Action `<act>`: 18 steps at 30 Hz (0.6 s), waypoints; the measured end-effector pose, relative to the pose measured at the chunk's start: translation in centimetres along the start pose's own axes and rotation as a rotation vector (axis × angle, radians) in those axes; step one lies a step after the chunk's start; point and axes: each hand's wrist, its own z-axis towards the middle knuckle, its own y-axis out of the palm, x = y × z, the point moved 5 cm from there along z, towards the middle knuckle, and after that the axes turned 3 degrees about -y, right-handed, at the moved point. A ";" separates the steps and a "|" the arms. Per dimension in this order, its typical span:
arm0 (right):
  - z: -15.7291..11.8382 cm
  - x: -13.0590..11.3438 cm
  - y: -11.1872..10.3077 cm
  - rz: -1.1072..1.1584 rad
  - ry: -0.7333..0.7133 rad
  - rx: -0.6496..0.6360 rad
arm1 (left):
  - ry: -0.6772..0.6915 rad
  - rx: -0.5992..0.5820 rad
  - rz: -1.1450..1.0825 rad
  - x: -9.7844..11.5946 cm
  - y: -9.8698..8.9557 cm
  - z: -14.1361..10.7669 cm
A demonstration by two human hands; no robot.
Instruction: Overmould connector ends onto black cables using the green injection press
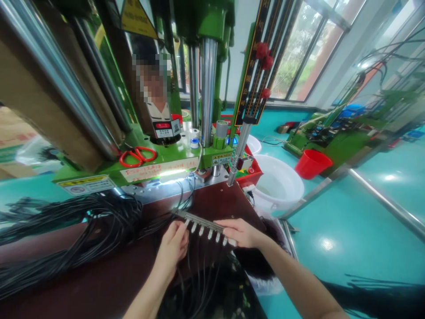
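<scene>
Currently, the right hand is clamped on the right end of a metal bar, while the left hand has its thumb and finger together on the leftmost plug. The bar is over the front part of the brown tabletop, before the green machine; whether it touches the surface, I cannot tell. Several white plugs stand in a row along it, with thin cables hanging below. It seems that the step in hand is to adjust the plugs one by one. The next move probably calls for a steady right grip and careful, small finger pressure at the left end.
</scene>
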 end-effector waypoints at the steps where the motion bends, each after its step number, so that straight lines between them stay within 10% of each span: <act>1: 0.0 -0.1 0.0 -0.044 -0.019 -0.006 | 0.003 0.013 0.006 -0.1 -0.1 0.0; 12: -0.1 0.2 -0.1 -0.041 -0.064 0.065 | 0.055 -0.040 0.159 0.3 0.1 1.1; 18: -1.9 1.2 -3.4 -0.012 0.086 0.234 | 0.240 -0.011 0.283 3.1 -1.8 1.6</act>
